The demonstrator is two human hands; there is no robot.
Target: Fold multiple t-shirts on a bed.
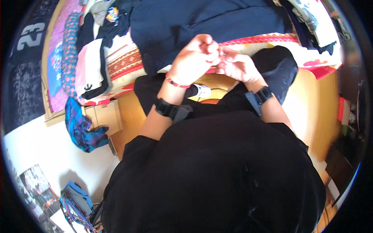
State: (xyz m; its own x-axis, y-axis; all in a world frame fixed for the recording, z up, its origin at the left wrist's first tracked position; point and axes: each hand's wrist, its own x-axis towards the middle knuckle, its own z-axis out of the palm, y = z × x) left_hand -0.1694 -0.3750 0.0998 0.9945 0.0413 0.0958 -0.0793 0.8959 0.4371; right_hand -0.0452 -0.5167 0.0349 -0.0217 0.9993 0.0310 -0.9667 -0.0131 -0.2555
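Observation:
My left hand [195, 55] and my right hand [239, 66] meet in front of me, just past my lap, with their fingertips close together. The fingers of both are bent inward, the thumbs near the fingertips, as in a pinch. Whatever lies between them, if anything, is too small to make out. Beyond the hands, a dark navy garment [237, 21] is spread over the bed, its near edge reaching down beside my left wrist. A red beaded bracelet [177, 81] circles the left wrist, and each forearm wears a black strap.
A patterned red and cream bedcover [124, 64] shows beneath the clothes. Folded pink and dark garments [88, 66] lie at the left, other clothes [311, 23] at the far right. A blue plaid cloth [81, 126] hangs off the bed's left corner. My bent legs are at the near edge.

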